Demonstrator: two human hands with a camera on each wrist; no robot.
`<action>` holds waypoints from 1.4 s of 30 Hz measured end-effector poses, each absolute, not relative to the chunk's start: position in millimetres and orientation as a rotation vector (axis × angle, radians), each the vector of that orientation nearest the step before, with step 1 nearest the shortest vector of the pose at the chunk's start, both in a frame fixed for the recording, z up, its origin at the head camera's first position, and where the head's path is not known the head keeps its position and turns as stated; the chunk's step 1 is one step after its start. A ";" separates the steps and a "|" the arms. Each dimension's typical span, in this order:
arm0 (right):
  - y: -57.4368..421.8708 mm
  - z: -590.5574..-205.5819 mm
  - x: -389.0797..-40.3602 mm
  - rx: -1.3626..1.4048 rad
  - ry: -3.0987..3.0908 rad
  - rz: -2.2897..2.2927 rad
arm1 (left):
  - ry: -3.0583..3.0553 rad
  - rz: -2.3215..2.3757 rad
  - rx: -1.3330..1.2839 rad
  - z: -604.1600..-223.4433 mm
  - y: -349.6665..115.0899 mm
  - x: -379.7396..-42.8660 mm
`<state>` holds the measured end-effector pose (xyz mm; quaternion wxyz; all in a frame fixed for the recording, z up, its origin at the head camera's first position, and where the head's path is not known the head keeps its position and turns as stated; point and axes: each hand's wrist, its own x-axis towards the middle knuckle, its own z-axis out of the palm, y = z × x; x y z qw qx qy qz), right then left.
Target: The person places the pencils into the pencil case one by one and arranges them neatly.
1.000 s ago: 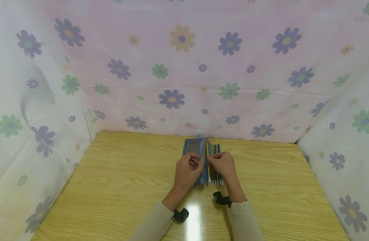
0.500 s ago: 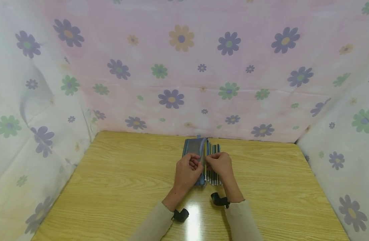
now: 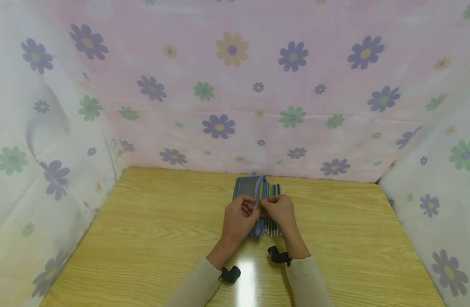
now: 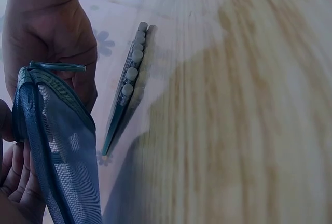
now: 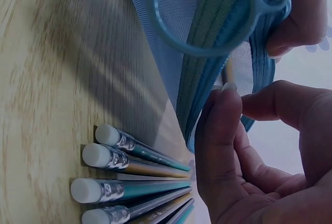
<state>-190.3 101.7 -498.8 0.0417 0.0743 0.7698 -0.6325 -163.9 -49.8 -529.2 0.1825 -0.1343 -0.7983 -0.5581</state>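
Observation:
My left hand (image 3: 238, 215) pinches the edge of a blue mesh zipper pouch (image 3: 245, 186), whose zipped mouth stands open towards the right. In the right wrist view, my right hand (image 5: 264, 146) has thumb and fingertips together at that mouth, pinching a yellowish pencil (image 5: 229, 70). Most of this pencil is hidden inside the pouch and behind the fingers. A round zipper ring (image 5: 205, 53) hangs in front of the opening. Right of the pouch, several pencils (image 3: 273, 228) lie side by side on the table, their white erasers towards me; my right hand hovers partly over them.
The wood-grain table (image 3: 162, 238) reaches back to a flower-patterned cloth (image 3: 235, 98) that also hangs at both sides. A black wrist camera (image 3: 231, 273) sits on the left wrist, another black camera (image 3: 278, 255) on the right.
My right hand has moved a little left with the yellow pencil, from beside the pouch into its open mouth. The left hand has kept its hold and place.

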 end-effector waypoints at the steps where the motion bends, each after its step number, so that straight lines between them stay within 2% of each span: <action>1: 101.8 -498.7 -190.3 0.227 2.357 -1.933 | -2.251 -1.574 -0.381 -529.4 -49.7 -163.9; 24: 113.4 -500.8 -194.9 0.123 2.534 -1.800 | -2.243 -1.561 -0.378 -529.3 -49.2 -164.4; 42: 132.3 -504.3 -198.1 0.055 2.847 -1.482 | -2.254 -1.565 -0.390 -531.7 -50.0 -164.9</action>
